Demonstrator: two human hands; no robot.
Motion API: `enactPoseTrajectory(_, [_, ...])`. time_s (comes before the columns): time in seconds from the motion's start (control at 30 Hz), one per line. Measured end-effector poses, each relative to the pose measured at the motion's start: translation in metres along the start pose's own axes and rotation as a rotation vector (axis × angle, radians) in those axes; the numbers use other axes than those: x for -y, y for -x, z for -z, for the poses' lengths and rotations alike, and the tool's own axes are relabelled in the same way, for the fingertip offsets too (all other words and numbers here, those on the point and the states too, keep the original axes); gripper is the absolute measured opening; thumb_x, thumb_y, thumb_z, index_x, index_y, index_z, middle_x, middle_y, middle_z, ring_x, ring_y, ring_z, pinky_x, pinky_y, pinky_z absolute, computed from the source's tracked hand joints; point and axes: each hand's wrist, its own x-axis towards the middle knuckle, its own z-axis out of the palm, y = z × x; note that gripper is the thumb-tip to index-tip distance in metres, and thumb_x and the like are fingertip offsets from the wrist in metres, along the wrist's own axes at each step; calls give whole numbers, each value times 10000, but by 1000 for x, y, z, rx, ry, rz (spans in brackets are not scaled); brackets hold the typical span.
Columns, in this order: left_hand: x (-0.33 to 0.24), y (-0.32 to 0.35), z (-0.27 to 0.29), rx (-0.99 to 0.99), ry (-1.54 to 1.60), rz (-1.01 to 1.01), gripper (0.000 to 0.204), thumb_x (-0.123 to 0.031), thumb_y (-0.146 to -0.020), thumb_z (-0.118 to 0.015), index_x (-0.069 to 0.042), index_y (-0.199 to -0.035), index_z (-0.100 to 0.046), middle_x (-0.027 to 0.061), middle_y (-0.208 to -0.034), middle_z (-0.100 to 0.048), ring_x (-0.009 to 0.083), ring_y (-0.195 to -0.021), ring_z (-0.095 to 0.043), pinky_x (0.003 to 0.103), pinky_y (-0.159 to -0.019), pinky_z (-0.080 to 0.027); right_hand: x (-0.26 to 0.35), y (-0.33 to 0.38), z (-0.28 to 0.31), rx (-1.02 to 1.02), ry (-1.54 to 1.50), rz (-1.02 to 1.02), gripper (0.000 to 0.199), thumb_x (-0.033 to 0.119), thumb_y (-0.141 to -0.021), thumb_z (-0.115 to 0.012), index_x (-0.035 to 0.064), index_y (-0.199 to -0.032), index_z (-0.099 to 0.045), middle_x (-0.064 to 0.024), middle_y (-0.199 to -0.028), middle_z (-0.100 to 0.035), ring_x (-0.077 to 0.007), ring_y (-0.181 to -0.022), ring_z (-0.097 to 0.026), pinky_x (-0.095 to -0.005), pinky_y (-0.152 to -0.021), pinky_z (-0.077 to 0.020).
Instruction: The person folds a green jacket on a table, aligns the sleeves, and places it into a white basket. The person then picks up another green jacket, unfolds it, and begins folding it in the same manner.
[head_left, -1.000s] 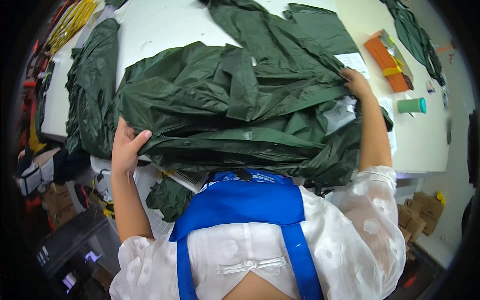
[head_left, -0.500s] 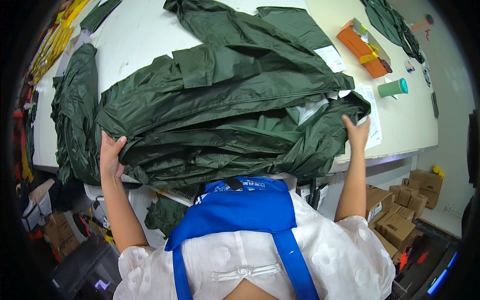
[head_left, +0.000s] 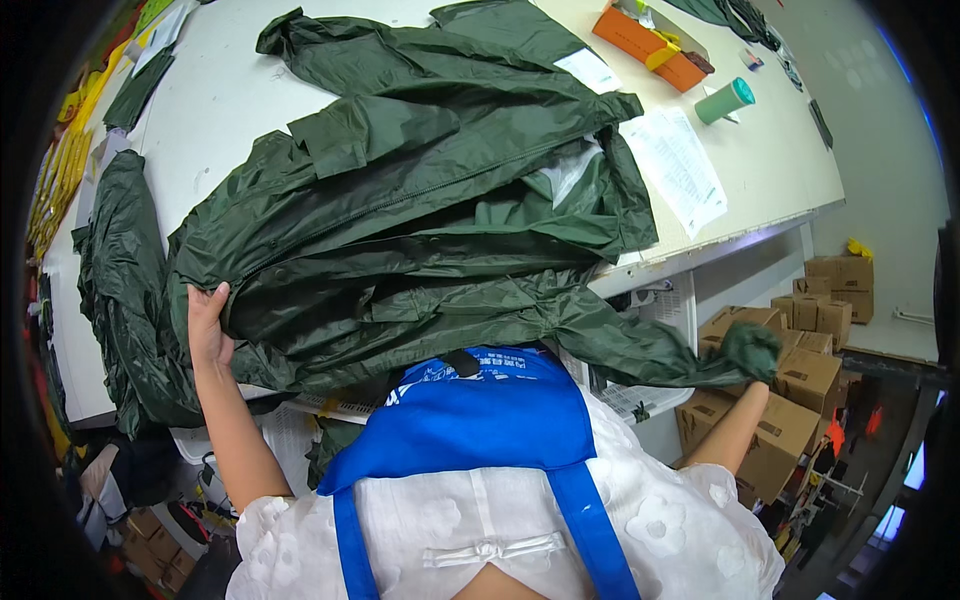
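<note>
Mid-spread: left hand (head_left: 207, 325) gripped the jacket (head_left: 420, 230) hem on the surface (head_left: 770, 170), right hand (head_left: 752, 352) clutched a sleeve, likely needing pulling taut next.

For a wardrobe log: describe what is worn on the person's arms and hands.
Both forearms are bare: no gloves, watch or rings show on the left hand. The right hand is wrapped in green fabric, so it cannot be checked. Short white sleeves with a raised flower pattern end near the elbows, and blue apron straps run over the white top.
</note>
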Motion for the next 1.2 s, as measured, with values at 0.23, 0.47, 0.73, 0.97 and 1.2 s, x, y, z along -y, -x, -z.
enactPoseTrajectory(0.23, [-2,-9,3,34,-50,-20,594,-33,-839,-607,-26,-1359,-321,107,-1343,-443,215,-1218,-437,335,-1046,-312,103,42,-8,-810,58,307,391,146,-834,-552,26,-1205,-552,-182,-1143,-601,-345,-1044,-575,-416,-873,-451])
enactPoseTrajectory(0.47, [-8,-4,3,-3,-16,-49,583,-36,-842,-599,-22,-1358,-329,107,-1336,-449,220,-1215,-441,340,-1045,-315,233,45,-215,-105,86,923,472,-16,-699,-583,125,-1146,-530,-123,-1234,-518,-366,-999,-563,-390,-797,-488])
enactPoseTrajectory(0.73, [-14,1,2,1,-56,-58,619,-27,-838,-593,-34,-1379,-293,116,-1360,-428,224,-1234,-425,354,-1048,-315,300,44,-64,-744,-37,1320,383,-166,-671,-464,36,-967,-601,-145,-1032,-608,-276,-908,-607,-331,-780,-493])
enactPoseTrajectory(0.97, [3,29,-40,78,-149,150,565,27,-722,-658,30,-1251,-459,102,-1218,-553,202,-1092,-526,335,-970,-387,294,25,-109,153,504,952,388,-64,-744,-507,50,-1099,-614,-184,-1019,-640,-348,-962,-603,-386,-842,-477])
enactPoseTrajectory(1.2, [-22,42,-45,174,-196,153,793,115,-643,-563,27,-1376,-273,115,-1337,-437,237,-1202,-441,339,-1016,-340,472,258,-280,1004,-290,1302,212,163,-854,-637,41,-1027,-654,-88,-963,-673,-126,-849,-626,-265,-752,-494])
